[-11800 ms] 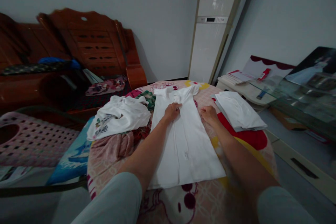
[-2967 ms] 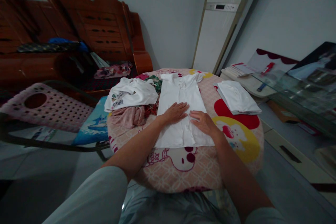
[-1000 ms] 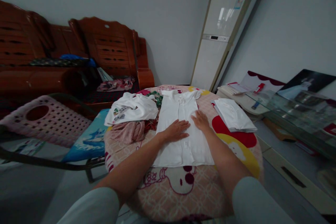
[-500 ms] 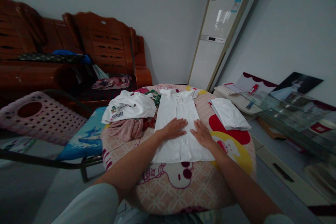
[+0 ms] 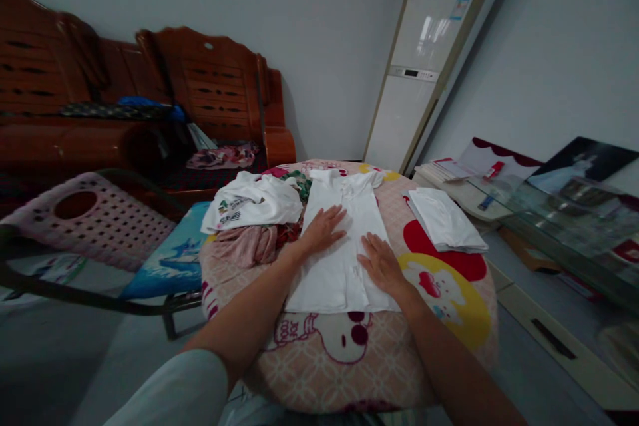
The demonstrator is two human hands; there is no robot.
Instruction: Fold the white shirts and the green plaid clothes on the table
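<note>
A white short-sleeved shirt (image 5: 344,273) lies spread flat on a round table with a patterned cloth (image 5: 389,373), its collar at the far side. My left hand (image 5: 323,229) rests flat on the shirt's left half, fingers stretched out. On the right half lies my right hand (image 5: 382,261), palm down, fingers apart. Neither hand grips the fabric. To the right of the shirt sits a folded white garment (image 5: 446,218). Left of it is a heap with a white printed garment (image 5: 254,200) on top of a pink cloth (image 5: 244,245).
A chair with a pink woven back (image 5: 94,216) and a blue cushion (image 5: 174,259) stands at the left. Behind it is a wooden sofa (image 5: 214,86). A tall white air conditioner (image 5: 404,106) stands at the back. Along the right runs a glass-topped cabinet (image 5: 559,233).
My left hand has slid up and left across the shirt. My right hand has shifted slightly toward me. The whole view has turned a little to the left.
</note>
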